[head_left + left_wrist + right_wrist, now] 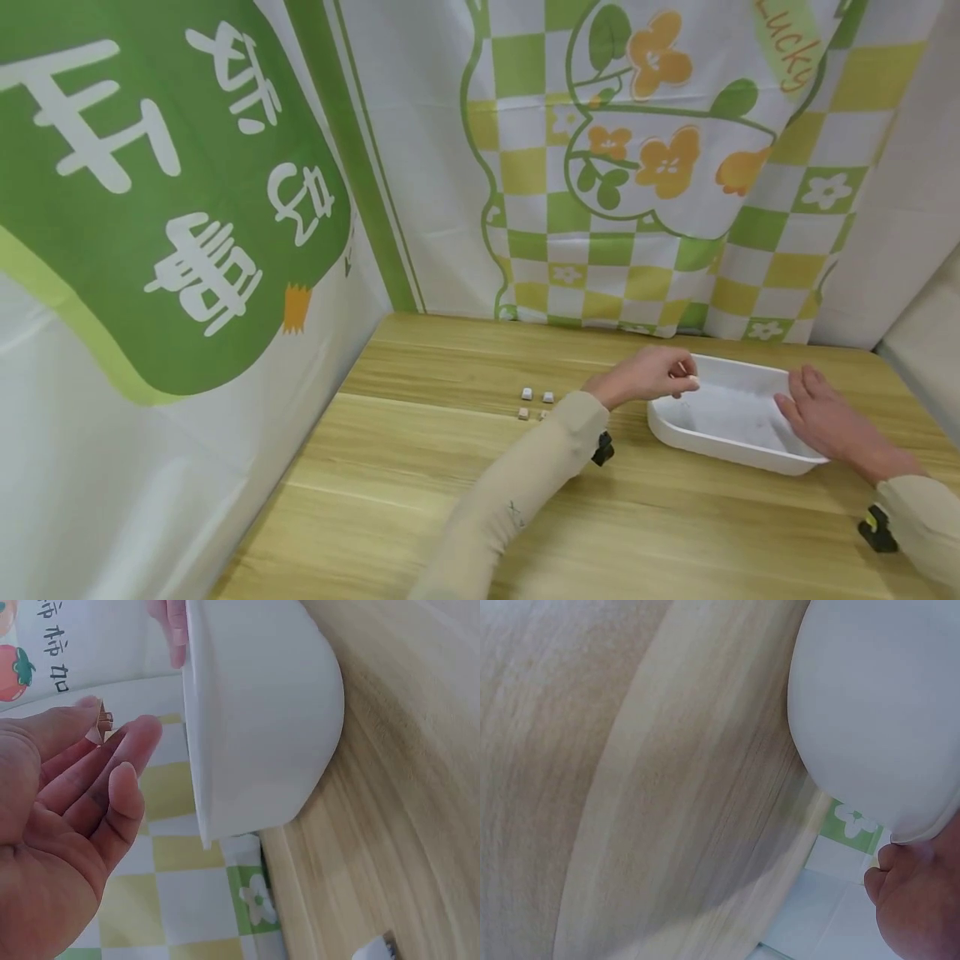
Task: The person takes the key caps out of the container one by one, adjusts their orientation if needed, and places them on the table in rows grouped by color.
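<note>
My left hand pinches a small pale keycap between thumb and fingertip, its stem side showing in the left wrist view. That hand hovers over the left end of a white oval-ended tray. At the tray's opposite end my right hand rests on the rim, fingers extended and the thumb toward the inside. Several keycaps sit in a small group on the table left of the tray, one partly hidden by the left sleeve. In the right wrist view, the right hand touches the tray's edge.
The wooden table meets a checked curtain at the back. A white and green cloth hangs along the left side. Black camera mounts are worn on both wrists.
</note>
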Motion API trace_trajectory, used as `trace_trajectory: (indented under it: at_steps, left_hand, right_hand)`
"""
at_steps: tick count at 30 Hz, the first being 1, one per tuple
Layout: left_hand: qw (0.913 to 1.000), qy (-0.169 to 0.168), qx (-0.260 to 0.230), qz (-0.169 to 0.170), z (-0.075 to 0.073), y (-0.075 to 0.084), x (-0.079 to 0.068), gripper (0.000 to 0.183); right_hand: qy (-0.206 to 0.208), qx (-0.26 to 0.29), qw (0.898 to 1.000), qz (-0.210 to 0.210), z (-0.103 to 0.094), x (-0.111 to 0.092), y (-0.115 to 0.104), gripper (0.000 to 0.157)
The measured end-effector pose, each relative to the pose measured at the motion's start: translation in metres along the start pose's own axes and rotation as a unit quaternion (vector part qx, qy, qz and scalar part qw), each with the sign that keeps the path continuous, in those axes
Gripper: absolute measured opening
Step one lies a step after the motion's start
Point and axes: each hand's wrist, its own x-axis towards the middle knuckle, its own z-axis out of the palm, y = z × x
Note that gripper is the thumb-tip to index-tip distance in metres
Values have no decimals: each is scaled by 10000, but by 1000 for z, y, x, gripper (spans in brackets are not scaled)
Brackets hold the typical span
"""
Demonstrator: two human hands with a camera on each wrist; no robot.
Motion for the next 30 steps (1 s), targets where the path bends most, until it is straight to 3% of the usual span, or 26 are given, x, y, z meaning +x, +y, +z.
trace_trajectory:
  at_steps: [8, 15, 30]
  left_hand:
    - [9986, 159, 504, -36, -9, -9, -12, 20]
    - [9977, 277, 624, 40, -13, -17, -21, 19]
    - [9955, 296, 882, -154, -22, -33, -48, 14]
  right_hand:
    - [-101, 40, 9999, -24, -1, 3, -8, 65]
    - [-123, 108, 9999, 44, 1, 4, -4, 65]
    - [68, 33, 10000, -9, -3, 0, -3, 62]
